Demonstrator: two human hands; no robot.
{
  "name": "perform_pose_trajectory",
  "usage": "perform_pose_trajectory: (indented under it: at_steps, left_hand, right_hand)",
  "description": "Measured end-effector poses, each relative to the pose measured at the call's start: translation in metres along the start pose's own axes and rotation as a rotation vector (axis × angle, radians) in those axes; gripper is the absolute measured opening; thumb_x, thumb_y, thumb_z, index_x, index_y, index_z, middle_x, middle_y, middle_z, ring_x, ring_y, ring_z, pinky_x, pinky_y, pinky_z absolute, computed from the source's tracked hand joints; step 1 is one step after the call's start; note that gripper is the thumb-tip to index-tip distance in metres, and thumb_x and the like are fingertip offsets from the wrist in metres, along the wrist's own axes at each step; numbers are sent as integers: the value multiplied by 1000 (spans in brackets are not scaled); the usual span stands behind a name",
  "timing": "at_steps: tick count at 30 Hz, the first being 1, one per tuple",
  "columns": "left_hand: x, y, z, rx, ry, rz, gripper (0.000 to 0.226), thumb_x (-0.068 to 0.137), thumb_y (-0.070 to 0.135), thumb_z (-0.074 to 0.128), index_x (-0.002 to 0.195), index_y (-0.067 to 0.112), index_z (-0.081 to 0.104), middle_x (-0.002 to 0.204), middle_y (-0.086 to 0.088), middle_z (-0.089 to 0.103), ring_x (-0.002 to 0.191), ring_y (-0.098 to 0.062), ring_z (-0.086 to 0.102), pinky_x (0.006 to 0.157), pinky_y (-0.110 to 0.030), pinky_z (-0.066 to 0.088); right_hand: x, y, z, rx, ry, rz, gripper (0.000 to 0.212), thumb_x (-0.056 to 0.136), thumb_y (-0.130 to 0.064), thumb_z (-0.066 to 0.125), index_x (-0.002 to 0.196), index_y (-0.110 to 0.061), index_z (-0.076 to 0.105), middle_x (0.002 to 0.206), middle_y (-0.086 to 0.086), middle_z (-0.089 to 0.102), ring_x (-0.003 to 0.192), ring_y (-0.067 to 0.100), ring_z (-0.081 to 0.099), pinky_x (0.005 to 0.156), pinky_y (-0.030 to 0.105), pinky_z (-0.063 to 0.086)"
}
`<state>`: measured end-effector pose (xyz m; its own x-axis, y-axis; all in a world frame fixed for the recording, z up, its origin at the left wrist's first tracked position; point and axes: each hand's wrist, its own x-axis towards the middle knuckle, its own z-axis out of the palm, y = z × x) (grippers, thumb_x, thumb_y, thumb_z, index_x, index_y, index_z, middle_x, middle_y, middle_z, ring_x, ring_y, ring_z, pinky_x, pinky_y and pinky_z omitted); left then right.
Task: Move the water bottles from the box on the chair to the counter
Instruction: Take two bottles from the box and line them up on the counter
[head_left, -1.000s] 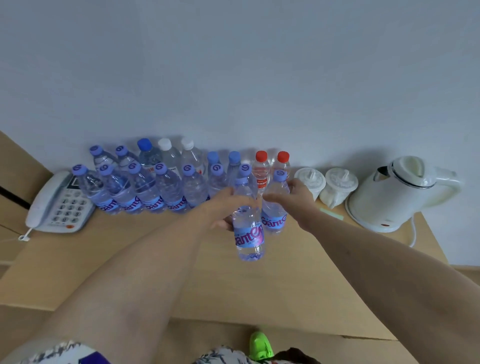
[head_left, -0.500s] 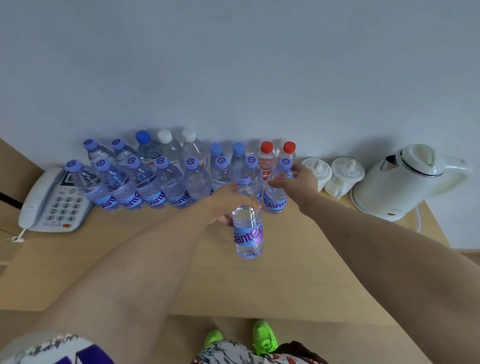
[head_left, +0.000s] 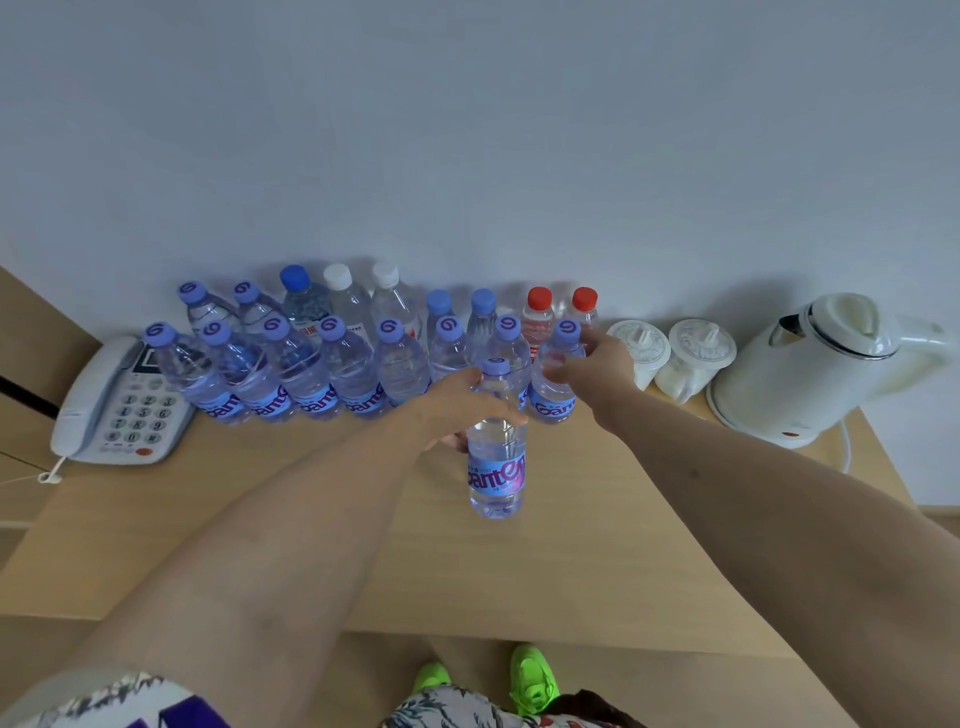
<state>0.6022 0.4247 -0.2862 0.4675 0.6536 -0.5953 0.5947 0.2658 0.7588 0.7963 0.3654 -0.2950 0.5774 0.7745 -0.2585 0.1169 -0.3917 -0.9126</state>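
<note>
**Two bottles in hand at the desk**

Your left hand grips a bottle in front of the row. Your right hand curls round the end bottle, right of the row, left of the cups on the desk.

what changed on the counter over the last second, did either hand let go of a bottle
Neither let go. The right hand pushed its purple-capped clear plastic bottle back into the front row, beside the red-capped bottles. The left hand still grips the other purple-capped bottle, apart from the rows. Phone and white kettle stayed put.
</note>
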Motion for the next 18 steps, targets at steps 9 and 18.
perform_pose_trajectory:
  at_steps: [9, 18]
  left_hand:
    - [1, -1, 1, 14, 34, 18, 56, 62, 34, 96, 108, 36, 65, 110, 10, 73, 103, -16, 71, 91, -44, 61]
    - [-8, 3, -2, 33, 58, 16, 69, 63, 34, 97, 123, 34, 62, 123, 7, 69, 110, -20, 68, 95, -50, 59]
  right_hand:
    - [4, -2, -2, -21, 26, 7, 58, 73, 0, 83, 126, -18, 66, 113, 0, 71, 105, 23, 67, 91, 39, 56]
    - [-5, -6, -2, -127, 34, 22, 64, 74, -3, 82, 133, -17, 60, 117, 1, 69, 104, 25, 66, 91, 43, 57]
